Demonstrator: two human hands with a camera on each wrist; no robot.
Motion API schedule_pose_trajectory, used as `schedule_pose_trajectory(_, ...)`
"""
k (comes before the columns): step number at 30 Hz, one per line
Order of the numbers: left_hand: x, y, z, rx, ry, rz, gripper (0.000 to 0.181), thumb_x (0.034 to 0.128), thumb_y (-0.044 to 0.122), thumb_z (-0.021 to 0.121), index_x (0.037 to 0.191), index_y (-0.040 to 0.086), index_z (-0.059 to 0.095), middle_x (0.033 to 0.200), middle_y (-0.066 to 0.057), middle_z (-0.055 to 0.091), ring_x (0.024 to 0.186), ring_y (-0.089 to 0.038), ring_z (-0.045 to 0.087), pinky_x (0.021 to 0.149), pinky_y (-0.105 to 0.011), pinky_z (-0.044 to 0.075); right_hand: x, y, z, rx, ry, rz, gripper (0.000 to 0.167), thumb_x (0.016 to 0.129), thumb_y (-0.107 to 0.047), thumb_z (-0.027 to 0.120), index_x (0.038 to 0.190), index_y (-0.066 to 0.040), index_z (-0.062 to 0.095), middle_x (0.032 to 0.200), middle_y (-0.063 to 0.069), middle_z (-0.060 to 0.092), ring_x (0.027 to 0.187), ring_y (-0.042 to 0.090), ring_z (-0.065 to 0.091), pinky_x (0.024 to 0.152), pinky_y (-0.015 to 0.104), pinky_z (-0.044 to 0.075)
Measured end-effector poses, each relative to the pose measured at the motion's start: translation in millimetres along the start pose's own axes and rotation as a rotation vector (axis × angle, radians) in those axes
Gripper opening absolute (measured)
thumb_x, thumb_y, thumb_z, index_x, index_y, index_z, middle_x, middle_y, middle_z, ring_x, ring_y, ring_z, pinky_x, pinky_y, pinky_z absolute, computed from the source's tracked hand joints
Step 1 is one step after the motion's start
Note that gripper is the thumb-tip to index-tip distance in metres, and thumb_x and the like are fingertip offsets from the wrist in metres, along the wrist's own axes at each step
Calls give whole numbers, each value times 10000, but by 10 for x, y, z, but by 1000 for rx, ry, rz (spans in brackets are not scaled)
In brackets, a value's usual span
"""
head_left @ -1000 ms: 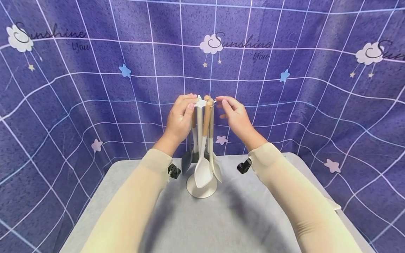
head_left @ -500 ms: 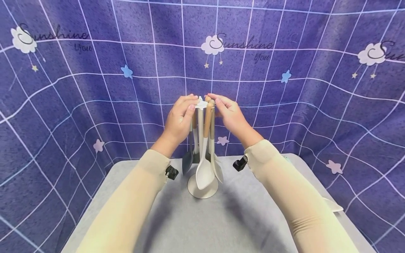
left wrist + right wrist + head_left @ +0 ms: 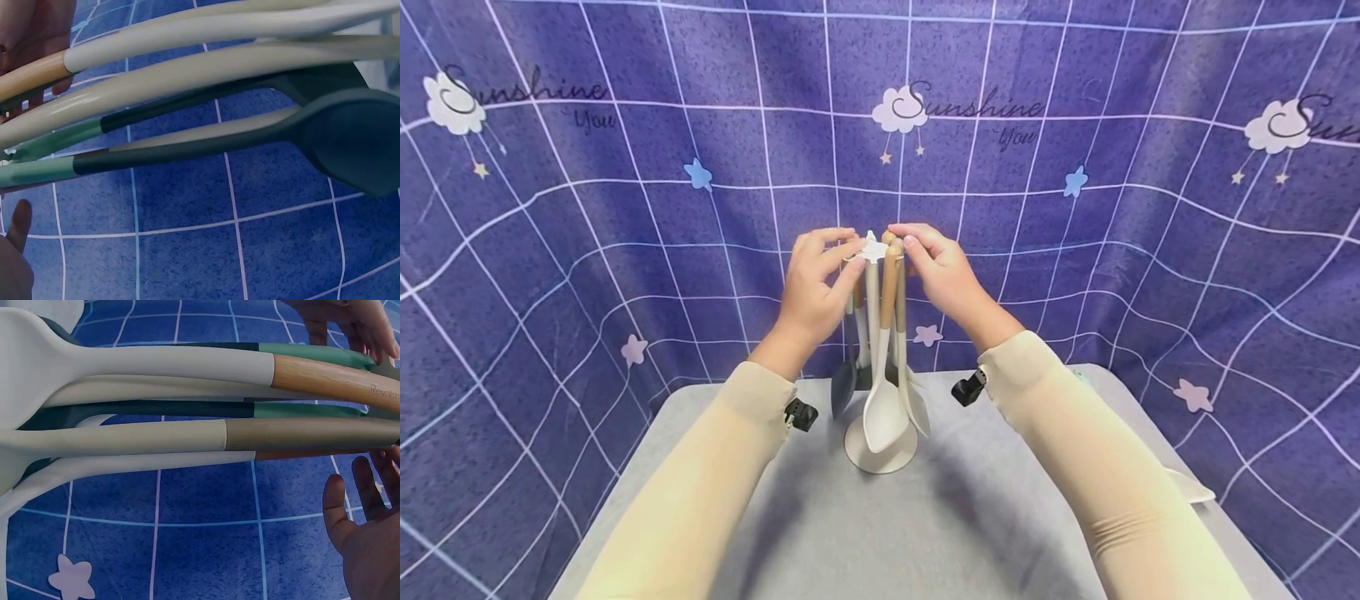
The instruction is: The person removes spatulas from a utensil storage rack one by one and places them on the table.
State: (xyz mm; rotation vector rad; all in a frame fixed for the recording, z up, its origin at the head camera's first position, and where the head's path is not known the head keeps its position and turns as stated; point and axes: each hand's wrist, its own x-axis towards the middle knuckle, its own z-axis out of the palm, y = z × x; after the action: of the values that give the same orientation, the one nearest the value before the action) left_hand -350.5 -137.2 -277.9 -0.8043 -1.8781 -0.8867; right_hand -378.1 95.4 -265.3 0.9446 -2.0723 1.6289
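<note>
A rotating utensil stand with a white top (image 3: 872, 248) and round base (image 3: 880, 454) bears several hanging utensils. A white spoon (image 3: 886, 408) with a wooden handle hangs in front. To its right is a cream utensil with a taupe handle (image 3: 300, 434). Dark green utensils (image 3: 350, 137) with light green handles hang left. My left hand (image 3: 812, 279) is at the left of the top, fingers relaxed, fingertips by its edge. My right hand (image 3: 947, 271) has thumb and index finger around the knobbed ends, appearing to pinch the taupe handle; the exact contact is hidden.
A grey cloth covers the table (image 3: 880, 542). A white utensil part (image 3: 1191, 486) lies at the right edge, partly behind the right sleeve. A purple-blue grid curtain (image 3: 985, 150) stands behind and at both sides.
My right hand has come left from beside the stand to the handle ends. Just now my left hand has eased slightly left, its fingers spreading. The utensils hang much as before.
</note>
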Motion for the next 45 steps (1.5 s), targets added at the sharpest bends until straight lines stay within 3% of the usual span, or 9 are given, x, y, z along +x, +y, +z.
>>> schedule_pose_trajectory(5, -22, 46, -34, -7, 77, 5, 211, 1067, 181, 779, 1115, -8, 860, 1266, -189, 761, 1209, -399, 667, 922, -346, 543, -7, -3, -7, -35, 12, -4, 407, 1216, -184, 493, 1531, -11, 684, 1574, 162, 677, 1365, 329, 697, 1050, 659, 626)
schedule_pose_trajectory(13, -26, 72, -42, 0, 111, 14, 181, 1058, 139, 786, 1047, -30, 847, 1185, -193, 782, 1127, -371, 739, 844, -324, 597, -13, -18, 8, -108, 28, -1, 410, 1216, -238, 504, 1533, -74, 706, 1593, 130, 671, 1300, 319, 709, 1041, 665, 632)
schedule_pose_trajectory(16, -24, 67, -40, -1, 125, 19, 183, 1060, 135, 784, 1043, -36, 846, 1184, -197, 795, 1136, -370, 747, 871, -319, 575, -20, -29, 12, -119, 35, 4, 406, 1215, -248, 514, 1530, -86, 711, 1584, 119, 676, 1327, 306, 700, 1040, 634, 640)
schedule_pose_trajectory(22, -30, 52, -48, -25, 142, -1, 178, 1074, 106, 757, 1074, -51, 840, 1188, -221, 808, 1156, -395, 765, 920, -412, 606, -50, -84, 11, -166, 45, -36, 392, 1200, -248, 561, 1503, -61, 725, 1544, 131, 701, 1479, 300, 635, 1258, 506, 519)
schedule_pose_trajectory(25, -25, 44, -54, -38, 143, -14, 181, 1086, 106, 740, 1076, -46, 837, 1199, -217, 815, 1162, -394, 769, 892, -358, 596, -66, -110, 9, -191, 47, -52, 390, 1198, -253, 570, 1503, -66, 726, 1540, 125, 702, 1524, 292, 606, 1340, 486, 442)
schedule_pose_trajectory(28, -33, 25, -51, -45, 146, -20, 187, 1093, 116, 731, 1073, -34, 840, 1206, -204, 822, 1174, -378, 778, 886, -245, 567, -94, -131, 21, -205, 49, -43, 396, 1199, -268, 568, 1511, -78, 721, 1540, 105, 699, 1525, 280, 600, 1300, 526, 473)
schedule_pose_trajectory(35, -16, 13, -29, -57, 163, -18, 146, 1079, 64, 739, 1056, -42, 837, 1185, -210, 837, 1182, -364, 805, 932, -348, 666, -138, -153, 42, -197, 79, -43, 384, 1190, -251, 581, 1487, -59, 729, 1481, 111, 710, 1420, 273, 644, 1180, 550, 569)
schedule_pose_trajectory(40, -9, 15, -34, -90, 151, -66, 123, 1072, 40, 744, 1062, -42, 835, 1217, -192, 840, 1207, -345, 805, 951, -181, 619, -165, -167, 71, -218, 102, -54, 355, 1187, -258, 582, 1452, -100, 757, 1425, 82, 711, 1349, 240, 644, 1120, 503, 580)
schedule_pose_trajectory(45, 7, -1, -47, -180, 128, -136, 124, 1080, 21, 731, 1057, -62, 822, 1241, -203, 829, 1264, -347, 785, 1106, -220, 609, -194, -181, 111, -238, 125, -78, 324, 1179, -248, 594, 1406, -120, 787, 1331, 67, 703, 1257, 216, 628, 1056, 457, 596)
